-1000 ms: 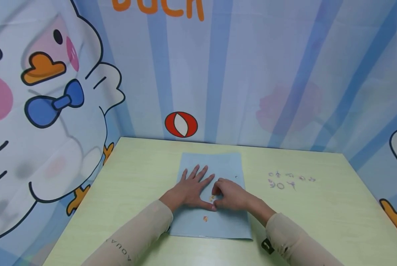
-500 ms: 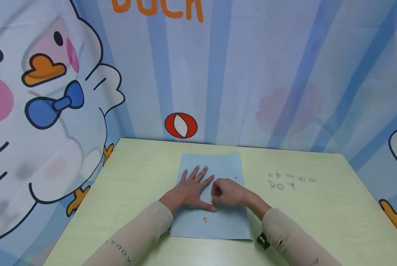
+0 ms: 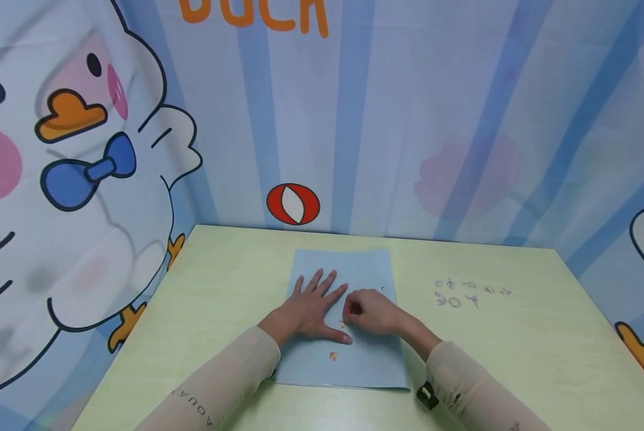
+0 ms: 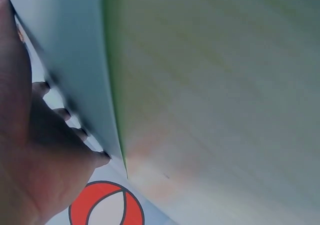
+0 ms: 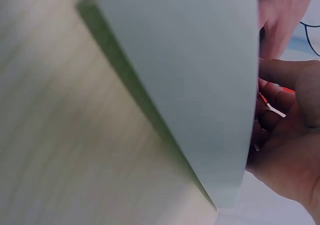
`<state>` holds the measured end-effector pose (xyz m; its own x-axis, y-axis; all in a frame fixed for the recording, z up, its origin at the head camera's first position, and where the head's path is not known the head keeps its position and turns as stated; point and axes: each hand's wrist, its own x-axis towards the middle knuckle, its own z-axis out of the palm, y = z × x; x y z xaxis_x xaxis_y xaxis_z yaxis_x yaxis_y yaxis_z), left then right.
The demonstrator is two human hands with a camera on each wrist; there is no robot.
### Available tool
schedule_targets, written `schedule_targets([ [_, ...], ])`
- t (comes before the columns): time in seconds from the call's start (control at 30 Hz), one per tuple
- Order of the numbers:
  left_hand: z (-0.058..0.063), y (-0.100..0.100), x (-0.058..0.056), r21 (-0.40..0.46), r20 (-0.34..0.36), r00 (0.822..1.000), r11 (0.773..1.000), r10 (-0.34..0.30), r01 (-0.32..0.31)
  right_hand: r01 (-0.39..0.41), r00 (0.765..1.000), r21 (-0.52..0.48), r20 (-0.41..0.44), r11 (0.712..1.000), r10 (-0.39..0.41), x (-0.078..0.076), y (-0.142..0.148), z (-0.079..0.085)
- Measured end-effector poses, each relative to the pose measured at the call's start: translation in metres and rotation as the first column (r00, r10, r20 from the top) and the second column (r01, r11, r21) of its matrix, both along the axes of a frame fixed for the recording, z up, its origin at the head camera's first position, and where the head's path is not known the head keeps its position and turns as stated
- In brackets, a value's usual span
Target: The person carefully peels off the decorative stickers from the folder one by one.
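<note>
A flat, light blue folder-like sheet [image 3: 354, 365] lies on the table in the head view. My left hand [image 3: 312, 308] rests on its left side, palm down with fingers spread and thumb pointing right. My right hand [image 3: 374, 311] is on the sheet's right half, fingers curled, with thumb and index tips together. Those tips are at a small orange-and-white mark [image 3: 342, 324], partly hidden; whether anything is pinched between them does not show. Another small orange mark [image 3: 332, 357] lies lower on the sheet. In the right wrist view the curled right hand [image 5: 287, 120] shows beyond the sheet's edge.
The pale yellow table [image 3: 219, 281] has faint purple handwriting [image 3: 456, 299] to the right of the sheet. A cloth backdrop [image 3: 311, 120] with blue stripes and cartoon ducks surrounds the table's back and sides. A small dark spot [image 3: 383, 288] is near the sheet's right edge.
My right thumb and fingers, apart around the orange mark a second ago, have closed together beside it, and less of the mark shows. My left hand stays in place.
</note>
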<state>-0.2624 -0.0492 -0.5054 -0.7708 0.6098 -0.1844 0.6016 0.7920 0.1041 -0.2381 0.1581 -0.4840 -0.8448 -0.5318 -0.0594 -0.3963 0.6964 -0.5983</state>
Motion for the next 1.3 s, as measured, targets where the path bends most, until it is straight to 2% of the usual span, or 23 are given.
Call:
schedule_targets([
  [0.47,0.000,0.000,0.000,0.000,0.004,1.000,1.000,0.003,-0.003,0.000,1.000,-0.111,-0.019,0.994,-0.002,0.007,0.009,0.002],
  [0.8,0.001,0.001,0.000,-0.004,0.009,1.000,1.000,0.011,-0.011,0.017,1.000,-0.210,0.023,0.977,-0.013,0.014,0.021,0.002],
  [1.13,0.002,0.001,0.000,0.005,0.016,1.000,1.000,0.019,-0.019,0.096,0.995,-0.256,0.059,0.962,-0.084,0.019,0.045,0.014],
  [1.3,0.001,0.000,0.000,0.010,0.021,1.000,1.000,0.017,-0.017,0.134,0.991,-0.316,0.072,0.939,-0.117,0.021,0.063,0.024],
])
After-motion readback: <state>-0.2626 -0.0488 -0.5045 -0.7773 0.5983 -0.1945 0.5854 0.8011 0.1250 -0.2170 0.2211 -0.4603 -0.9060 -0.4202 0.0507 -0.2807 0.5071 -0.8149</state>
